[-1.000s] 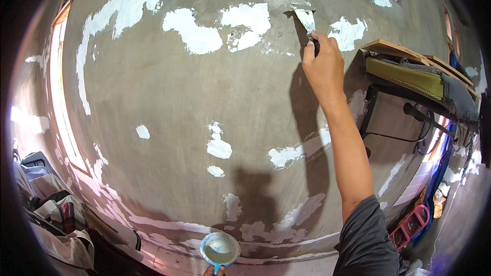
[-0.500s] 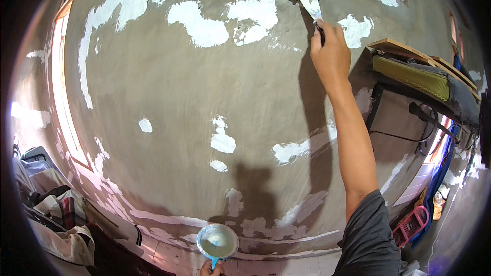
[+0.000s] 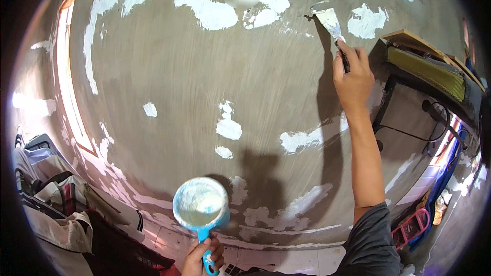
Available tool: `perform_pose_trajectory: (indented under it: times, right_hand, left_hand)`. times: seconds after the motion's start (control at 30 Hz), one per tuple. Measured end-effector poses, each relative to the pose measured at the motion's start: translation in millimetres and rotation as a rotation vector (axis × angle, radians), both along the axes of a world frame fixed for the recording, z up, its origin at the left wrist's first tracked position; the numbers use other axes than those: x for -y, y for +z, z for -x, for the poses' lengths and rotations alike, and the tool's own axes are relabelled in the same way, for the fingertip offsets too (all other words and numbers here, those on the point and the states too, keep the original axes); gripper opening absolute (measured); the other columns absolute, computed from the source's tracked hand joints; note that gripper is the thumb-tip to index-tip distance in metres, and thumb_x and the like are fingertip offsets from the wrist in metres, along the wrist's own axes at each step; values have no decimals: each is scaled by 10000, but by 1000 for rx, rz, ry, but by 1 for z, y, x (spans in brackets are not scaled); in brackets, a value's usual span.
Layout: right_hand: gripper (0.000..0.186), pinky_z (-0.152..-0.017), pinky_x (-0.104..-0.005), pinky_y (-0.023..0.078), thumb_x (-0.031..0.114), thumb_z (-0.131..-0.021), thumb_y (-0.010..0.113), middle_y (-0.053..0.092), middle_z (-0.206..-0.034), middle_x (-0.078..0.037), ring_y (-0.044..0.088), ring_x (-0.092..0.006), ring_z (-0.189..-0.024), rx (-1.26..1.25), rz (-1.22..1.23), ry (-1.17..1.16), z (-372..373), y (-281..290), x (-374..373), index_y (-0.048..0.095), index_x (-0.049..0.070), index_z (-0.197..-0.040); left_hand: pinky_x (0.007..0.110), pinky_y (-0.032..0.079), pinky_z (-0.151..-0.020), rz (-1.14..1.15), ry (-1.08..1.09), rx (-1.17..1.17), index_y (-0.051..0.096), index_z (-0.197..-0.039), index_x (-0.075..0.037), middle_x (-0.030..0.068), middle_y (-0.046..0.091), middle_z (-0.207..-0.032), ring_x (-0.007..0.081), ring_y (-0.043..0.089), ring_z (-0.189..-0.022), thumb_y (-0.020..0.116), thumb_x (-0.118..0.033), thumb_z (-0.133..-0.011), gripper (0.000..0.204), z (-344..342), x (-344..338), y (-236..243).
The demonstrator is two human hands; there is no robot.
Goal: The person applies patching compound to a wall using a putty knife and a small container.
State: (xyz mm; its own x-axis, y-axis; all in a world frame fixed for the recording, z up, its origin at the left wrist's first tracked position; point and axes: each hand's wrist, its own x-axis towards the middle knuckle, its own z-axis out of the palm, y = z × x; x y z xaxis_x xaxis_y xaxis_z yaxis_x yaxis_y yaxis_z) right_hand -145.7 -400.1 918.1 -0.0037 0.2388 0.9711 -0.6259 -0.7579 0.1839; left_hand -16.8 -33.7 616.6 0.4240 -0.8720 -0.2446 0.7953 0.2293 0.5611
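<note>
- Open air lies in front of the wall (image 3: 169, 82) from the tall left window (image 3: 65, 71) across to the raised right forearm (image 3: 367, 163); a hand could pass sideways there above the pot.
- The wall itself blocks any forward pass, with the putty knife (image 3: 329, 22) against it or just off it; which, I cannot tell.
- Right of the right grip (image 3: 354, 74), wooden boards (image 3: 417, 41) and a yellow-green pad (image 3: 427, 73) narrow the way; a black cable (image 3: 409, 137) loops below.
- Low down, the pot (image 3: 221, 218) in the left grip (image 3: 194, 260) obstructs; a gap opens between it and the right forearm.
- Clothes (image 3: 53, 214) crowd the lower left.
</note>
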Motion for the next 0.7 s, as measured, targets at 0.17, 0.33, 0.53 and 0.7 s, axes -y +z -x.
perform_pose_trajectory:
  times: [0.17,0.33,0.53,0.7]
  right_hand:
    - [239,-707,-377,521,124,-874,661,621,-924,-104,653,-292,-791,-28,-92,221,-4,6,-8,710,110,-1107]
    - [242,-736,-375,515,151,-899,638,625,-922,-123,646,-292,-802,-51,-22,193,-8,26,-9,712,106,-1125]
    - [254,-793,-394,515,195,-903,634,639,-977,-140,654,-306,-878,-41,-20,217,-22,56,7,715,108,-1128]
    - [261,-810,-411,515,219,-902,626,651,-1000,-143,653,-335,-912,-40,-37,157,-37,70,10,722,110,-1119]
  left_hand:
    - [221,407,-534,422,-226,107,437,-1324,-70,-2,449,-949,88,467,-724,675,-415,-924,579,5,-7,42]
    - [244,430,-603,457,-406,183,338,-1420,-110,-3,421,-1006,98,461,-768,845,-423,-753,894,28,2,125]
    - [245,446,-696,514,-601,53,259,-1444,-155,2,410,-1072,113,458,-863,980,-307,-533,1172,41,6,158]
    - [248,457,-709,799,-670,143,227,-1430,-162,8,409,-1077,109,451,-881,1006,-298,-446,1262,49,18,137]
